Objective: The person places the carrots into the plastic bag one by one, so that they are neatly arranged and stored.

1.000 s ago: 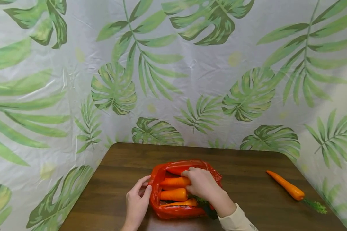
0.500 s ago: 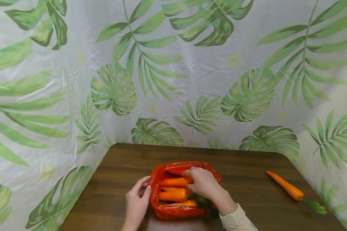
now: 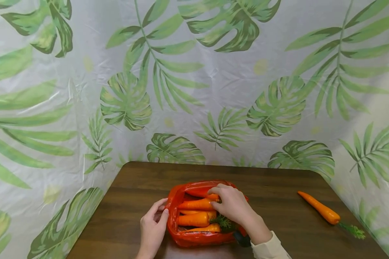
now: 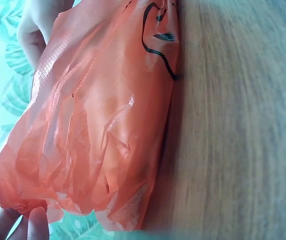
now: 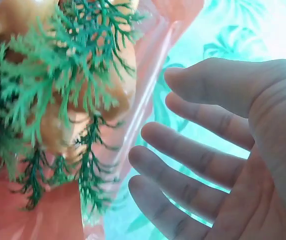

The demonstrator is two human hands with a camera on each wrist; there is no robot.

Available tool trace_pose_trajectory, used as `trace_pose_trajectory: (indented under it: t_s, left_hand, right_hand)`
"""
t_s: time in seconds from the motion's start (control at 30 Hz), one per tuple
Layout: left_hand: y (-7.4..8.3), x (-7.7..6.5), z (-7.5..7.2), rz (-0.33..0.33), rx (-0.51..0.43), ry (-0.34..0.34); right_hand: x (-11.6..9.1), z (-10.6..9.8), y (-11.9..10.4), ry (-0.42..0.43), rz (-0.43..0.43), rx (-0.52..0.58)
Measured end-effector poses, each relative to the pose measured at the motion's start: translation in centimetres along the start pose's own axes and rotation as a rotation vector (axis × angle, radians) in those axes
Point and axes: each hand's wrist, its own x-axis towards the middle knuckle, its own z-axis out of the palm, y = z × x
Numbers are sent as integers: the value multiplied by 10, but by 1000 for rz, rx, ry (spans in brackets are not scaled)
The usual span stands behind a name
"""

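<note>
A red plastic bag (image 3: pixel 189 240) lies on the table with its mouth open upward and several orange carrots (image 3: pixel 193 218) inside. Green leafy tops (image 5: pixel 58 65) stick up at the bag's right end. At the left side, my left hand (image 3: pixel 152 227) pinches the bag's rim; the left wrist view shows its fingertips (image 4: pixel 38 222) on the gathered red plastic (image 4: pixel 98 130). Over the right part of the bag is my right hand (image 3: pixel 234 205). In the right wrist view its fingers (image 5: pixel 193 147) are spread, relaxed and apart from the leafy tops, with nothing in them.
One more carrot (image 3: pixel 321 208) with a green top lies on the right side of the brown wooden table (image 3: pixel 272 187). A leaf-patterned sheet (image 3: pixel 220 90) hangs behind the table. Something black (image 3: pixel 241 239) shows near the right wrist.
My right hand has lifted slightly and moved a little right, off the carrots, uncovering more of them and their green tops. The left hand has stayed on the bag's rim.
</note>
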Motion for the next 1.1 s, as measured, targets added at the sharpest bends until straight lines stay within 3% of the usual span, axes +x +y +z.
trace_pose_trajectory:
  t_s: [0.3,0.53,0.7,0.93,1.1]
  left_hand:
    - [-2,-2,1,6,20,8]
    - [-6,-2,3,39,7,18]
    - [-9,-5,4,68,24,24]
    - [-10,-6,3,27,27,28]
    - [-9,-2,4,35,42,18]
  right_hand:
    - [-16,-14,12,81,36,4]
    - [-31,-21,26,140,124,-8]
    - [-42,-20,39,134,178,15]
    - [-48,-18,53,121,209,6]
    - [-55,-22,67,139,232,-4]
